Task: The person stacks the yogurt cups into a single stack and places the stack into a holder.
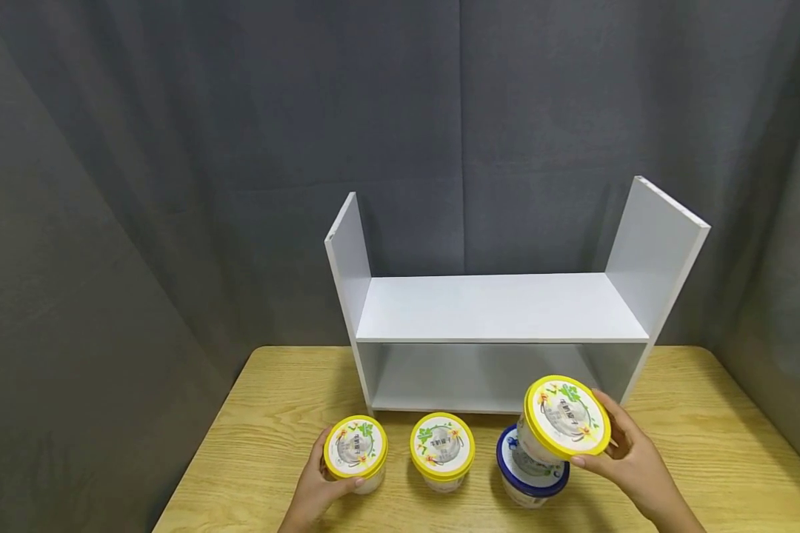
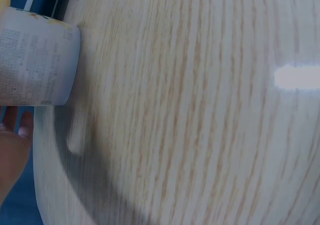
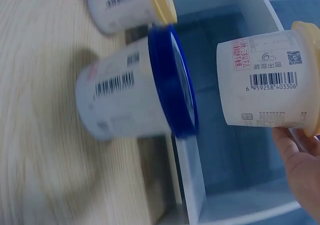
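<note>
My left hand (image 1: 315, 483) grips a yellow-lidded tub (image 1: 356, 446) at the left, thumb along its near side. In the left wrist view this white printed tub (image 2: 37, 57) is beside the wood grain; whether its base touches the table cannot be told. My right hand (image 1: 633, 463) holds another yellow-lidded tub (image 1: 568, 416), tilted and raised off the table. Its barcode side faces the right wrist view, the fingers (image 3: 286, 144) against its wall. Partly behind it in the head view stands a blue-lidded tub (image 1: 530, 488). Between the hands is a third yellow-lidded tub (image 1: 442, 448).
A white two-level shelf unit (image 1: 500, 307) with upright side panels stands behind the tubs on the wooden table (image 1: 280, 414). Its lower board (image 1: 467, 377) lies just beyond them. Dark grey curtains (image 1: 400, 133) hang behind and at both sides.
</note>
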A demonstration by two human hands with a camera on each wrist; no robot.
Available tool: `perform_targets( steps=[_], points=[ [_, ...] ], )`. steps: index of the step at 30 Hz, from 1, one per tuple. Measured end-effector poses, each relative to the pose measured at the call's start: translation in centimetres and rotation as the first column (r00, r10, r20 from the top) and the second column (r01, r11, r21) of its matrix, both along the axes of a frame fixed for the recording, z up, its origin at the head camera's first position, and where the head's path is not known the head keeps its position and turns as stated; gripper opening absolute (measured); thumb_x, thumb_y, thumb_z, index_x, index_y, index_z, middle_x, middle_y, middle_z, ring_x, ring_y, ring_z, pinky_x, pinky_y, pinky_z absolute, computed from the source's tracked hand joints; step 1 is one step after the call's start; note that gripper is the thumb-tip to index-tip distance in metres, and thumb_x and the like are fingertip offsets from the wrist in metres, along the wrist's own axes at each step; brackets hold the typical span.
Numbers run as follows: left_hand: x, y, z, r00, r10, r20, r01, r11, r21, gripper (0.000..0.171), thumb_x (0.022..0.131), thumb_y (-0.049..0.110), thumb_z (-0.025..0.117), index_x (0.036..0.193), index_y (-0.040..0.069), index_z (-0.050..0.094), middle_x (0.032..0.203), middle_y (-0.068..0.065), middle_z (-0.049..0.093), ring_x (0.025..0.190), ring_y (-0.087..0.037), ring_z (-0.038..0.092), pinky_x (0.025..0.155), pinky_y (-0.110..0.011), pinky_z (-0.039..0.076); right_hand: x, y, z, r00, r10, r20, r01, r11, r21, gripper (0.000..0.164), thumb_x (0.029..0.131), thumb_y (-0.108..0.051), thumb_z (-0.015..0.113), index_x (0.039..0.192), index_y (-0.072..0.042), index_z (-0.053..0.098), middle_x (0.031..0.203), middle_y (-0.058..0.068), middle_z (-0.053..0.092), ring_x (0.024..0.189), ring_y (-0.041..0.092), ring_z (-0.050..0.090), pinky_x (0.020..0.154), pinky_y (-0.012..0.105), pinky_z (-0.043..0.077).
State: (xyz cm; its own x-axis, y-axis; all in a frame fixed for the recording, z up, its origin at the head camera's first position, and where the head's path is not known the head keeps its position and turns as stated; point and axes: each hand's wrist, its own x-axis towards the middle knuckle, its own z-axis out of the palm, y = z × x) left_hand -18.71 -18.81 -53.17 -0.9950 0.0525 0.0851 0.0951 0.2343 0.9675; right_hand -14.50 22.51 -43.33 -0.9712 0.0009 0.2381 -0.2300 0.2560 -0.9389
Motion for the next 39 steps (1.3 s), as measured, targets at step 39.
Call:
perform_targets(
  steps=[39],
  points=[
    [-0.1,0.0,-0.2,1.000,0.004,0.019,-0.004,0.999,0.033,0.098,0.063,0.017,0.077,0.136,0.003,0.013,0.130,-0.025,0.029,0.111,-0.037,0.035,0.088,-0.046,0.034,-6.3,-12.8,0.9,0.911,0.412,0.034,-0.401,0.901,-0.168,0.089,0.064,-0.007,0.075,0.135,-0.007,0.022,0.133,0.014,0.030,0.116,0.030,0.036,0.088,0.028,0.038]
  ],
)
